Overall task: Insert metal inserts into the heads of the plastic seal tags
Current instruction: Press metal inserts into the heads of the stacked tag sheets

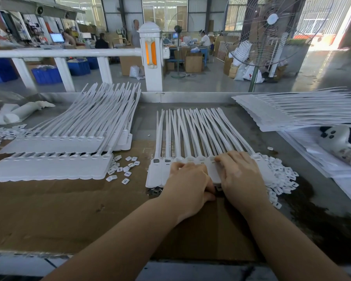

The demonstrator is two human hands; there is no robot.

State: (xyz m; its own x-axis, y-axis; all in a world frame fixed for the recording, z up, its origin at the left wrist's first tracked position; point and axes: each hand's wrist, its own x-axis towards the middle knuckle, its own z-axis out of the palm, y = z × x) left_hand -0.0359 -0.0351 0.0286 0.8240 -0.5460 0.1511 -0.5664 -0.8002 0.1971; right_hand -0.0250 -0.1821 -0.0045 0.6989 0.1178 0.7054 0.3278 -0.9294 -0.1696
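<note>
A strip of seal tags (190,138) lies on the cardboard (69,209) at centre, straps fanning toward 12 o'clock, heads in a row nearest the person. Both hands rest on that row. The left hand (187,184) lies over the heads with fingers curled, and the right hand (239,175) presses fingertips on a head just beside it — what either pinches, I cannot tell. Loose inserts (280,179) are heaped at 3 o'clock, touching the strip; more tag stacks (55,149) lie at 9 o'clock.
</note>
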